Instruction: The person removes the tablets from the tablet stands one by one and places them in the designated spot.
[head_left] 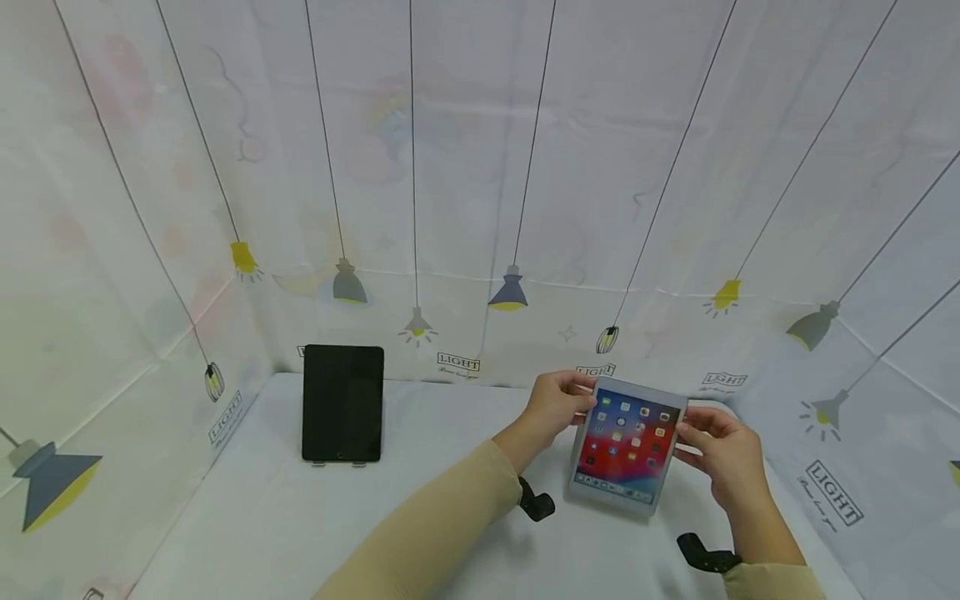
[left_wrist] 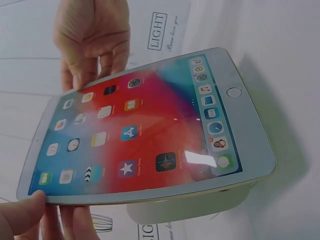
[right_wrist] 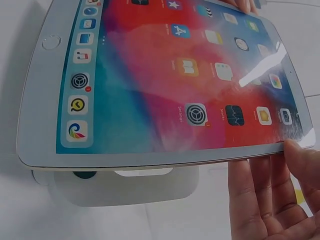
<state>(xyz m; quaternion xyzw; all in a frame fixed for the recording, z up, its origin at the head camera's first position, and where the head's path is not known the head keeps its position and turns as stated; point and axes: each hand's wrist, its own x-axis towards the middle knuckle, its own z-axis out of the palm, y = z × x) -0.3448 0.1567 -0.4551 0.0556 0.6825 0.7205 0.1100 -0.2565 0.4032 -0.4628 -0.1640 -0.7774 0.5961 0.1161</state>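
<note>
A white tablet (head_left: pixel 627 446) with a lit screen of app icons leans back at the right of the table. My left hand (head_left: pixel 553 406) pinches its upper left edge, thumb on the front bezel and fingers behind. On the opposite long edge, near the top corner, my right hand (head_left: pixel 723 454) pinches it the same way. Behind the tablet a pale stand (right_wrist: pixel 125 192) shows below its edge in the right wrist view. The left wrist view shows that stand too, mostly hidden by the tablet.
A black tablet (head_left: pixel 342 404) with a dark screen stands upright at the back left, small prongs under its lower edge. White cloth covers the table (head_left: pixel 247 517). Fabric walls (head_left: pixel 465 167) printed with hanging lamps rise close behind and at both sides.
</note>
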